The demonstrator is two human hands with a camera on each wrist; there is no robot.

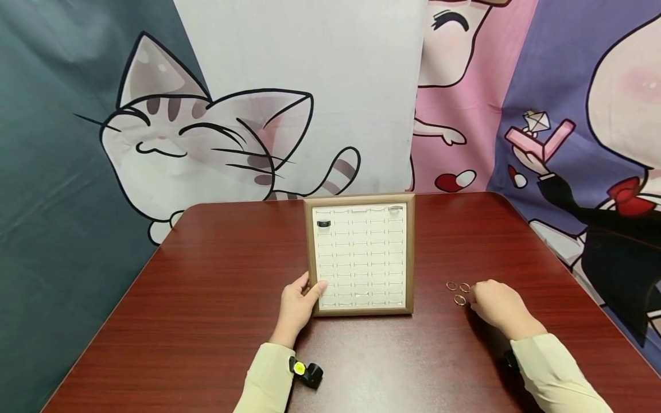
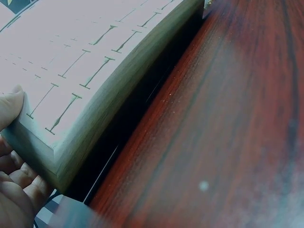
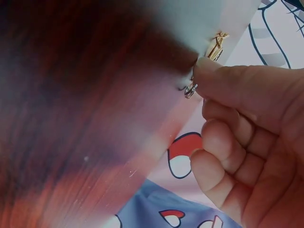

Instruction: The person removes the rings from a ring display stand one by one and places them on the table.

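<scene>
A wood-framed ring display board (image 1: 360, 258) with a cream slotted pad leans back on the table. My left hand (image 1: 296, 307) grips its lower left edge, thumb over the front and fingers behind, as the left wrist view also shows. A black ring (image 1: 323, 223) sits in an upper left slot, and a pale metal ring (image 1: 395, 209) in the top right one. Low over the table, my right hand (image 1: 498, 307) pinches a small ring with a sparkling stone (image 3: 190, 90), partly hidden by the thumb. Three gold rings (image 1: 459, 300) lie just left of this hand.
The glossy red-brown table (image 1: 206, 332) extends around the board. Behind it hangs a cartoon backdrop (image 1: 372, 115) with a cat and figures. A black wrist camera (image 1: 311, 376) sits on my left sleeve.
</scene>
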